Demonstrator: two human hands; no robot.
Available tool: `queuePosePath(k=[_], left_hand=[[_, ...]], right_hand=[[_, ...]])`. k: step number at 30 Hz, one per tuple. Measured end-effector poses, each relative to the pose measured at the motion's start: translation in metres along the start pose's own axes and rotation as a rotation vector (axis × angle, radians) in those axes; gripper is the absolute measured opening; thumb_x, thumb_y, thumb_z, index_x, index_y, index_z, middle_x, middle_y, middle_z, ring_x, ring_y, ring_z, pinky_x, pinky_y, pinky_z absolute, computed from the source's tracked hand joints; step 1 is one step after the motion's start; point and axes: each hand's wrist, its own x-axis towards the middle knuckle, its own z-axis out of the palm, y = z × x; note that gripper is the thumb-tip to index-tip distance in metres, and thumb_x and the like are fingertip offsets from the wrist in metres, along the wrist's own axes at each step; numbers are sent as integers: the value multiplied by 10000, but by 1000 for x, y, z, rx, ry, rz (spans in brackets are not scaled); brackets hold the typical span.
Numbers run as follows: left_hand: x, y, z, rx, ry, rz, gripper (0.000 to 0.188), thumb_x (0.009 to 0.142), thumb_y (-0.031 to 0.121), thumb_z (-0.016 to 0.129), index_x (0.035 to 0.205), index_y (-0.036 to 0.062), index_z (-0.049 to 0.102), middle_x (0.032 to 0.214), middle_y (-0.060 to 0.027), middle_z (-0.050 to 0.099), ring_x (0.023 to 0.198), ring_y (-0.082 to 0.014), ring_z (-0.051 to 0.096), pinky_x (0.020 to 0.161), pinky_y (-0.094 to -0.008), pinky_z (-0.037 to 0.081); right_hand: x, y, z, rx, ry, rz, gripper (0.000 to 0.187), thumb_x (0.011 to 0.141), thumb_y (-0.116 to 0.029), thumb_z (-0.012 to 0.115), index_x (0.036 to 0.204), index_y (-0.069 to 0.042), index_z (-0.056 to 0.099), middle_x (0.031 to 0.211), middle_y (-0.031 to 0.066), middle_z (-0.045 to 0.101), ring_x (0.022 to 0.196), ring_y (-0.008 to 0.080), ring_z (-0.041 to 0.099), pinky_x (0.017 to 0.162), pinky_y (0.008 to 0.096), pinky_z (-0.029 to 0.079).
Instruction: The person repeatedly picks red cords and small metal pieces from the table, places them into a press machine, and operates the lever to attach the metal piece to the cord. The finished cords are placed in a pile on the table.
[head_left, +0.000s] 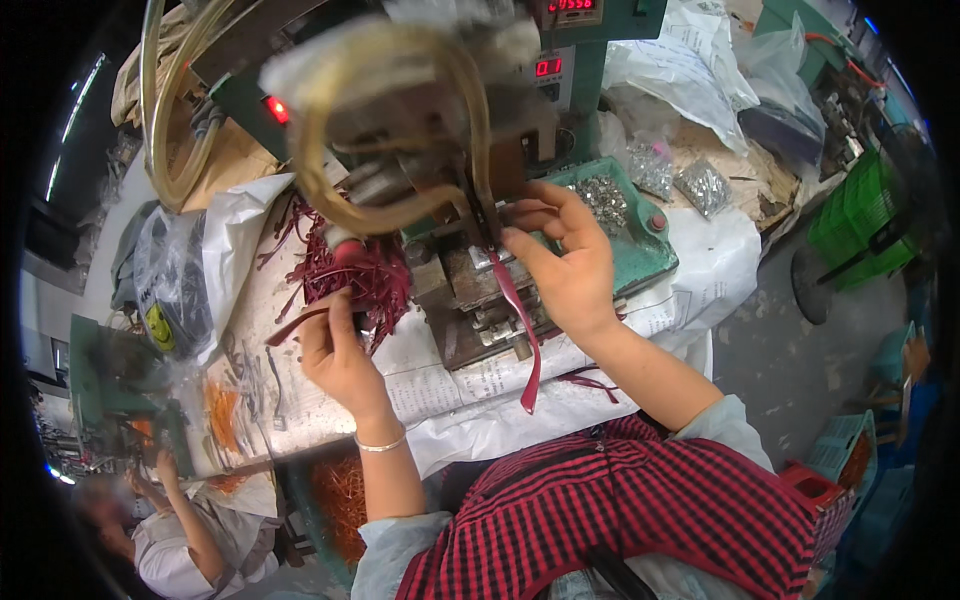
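Observation:
My left hand (343,360) pinches a dark red eyeglass temple (297,326) between thumb and fingers, its curved end pointing left. A pile of similar temples (375,275) lies just beyond that hand. My right hand (572,262) is at the working head of a bench machine (470,275), thumb and fingers curled together; what they grip is hidden. Beside its thumb, another red temple (515,300) sticks out of the machine's fixture toward me, its bent tip hanging over the table's near side.
A green tray (655,255) of small metal parts stands right of the machine. Yellowish hoses (310,170) loop in front. Bagged parts (704,188) lie farther right, a plastic-wrapped bundle (175,270) at left. A co-worker (205,530) sits lower left. A green crate (865,220) stands at right.

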Motion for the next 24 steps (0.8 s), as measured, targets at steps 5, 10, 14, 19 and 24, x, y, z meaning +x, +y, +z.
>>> queuePosePath(k=[5,10,14,19,24], left_hand=[[-20,69,23,-353,-39,411,64,957,-90,602,937,-49,648,933,-181,716,736,-208,688,632,-274,571],[-30,67,44,243,-489,1101,204,759,89,871,931,67,763,994,-119,772,588,-156,604,520,-260,449],[-32,51,71,202,-392,1220,236,751,106,885,946,93,753,967,-93,761,540,-103,562,477,-236,404],[-30,48,78,152,-395,1225,251,750,111,891,949,100,739,957,-81,759,539,-103,562,471,-239,403],[-34,46,75,175,-414,1196,265,742,80,891,961,96,743,960,-98,768,567,-127,596,476,-251,423]], right_hand=[[-11,-29,10,53,-47,50,527,896,23,695,1392,31,516,1246,122,657,1123,161,646,986,308,502],[-17,-54,-8,-88,-249,25,604,896,19,678,1465,-1,476,1374,146,605,1238,215,613,1051,349,480],[26,-18,-59,-297,-77,49,589,882,-28,714,1441,-17,531,1329,131,651,1237,242,624,1093,375,470],[26,51,-131,-597,277,-141,419,871,18,655,1286,-42,647,1228,151,703,1169,265,663,1006,370,502],[0,59,-123,-1085,46,-197,198,810,-51,712,1003,-85,733,1034,135,669,1037,368,620,916,445,497]])
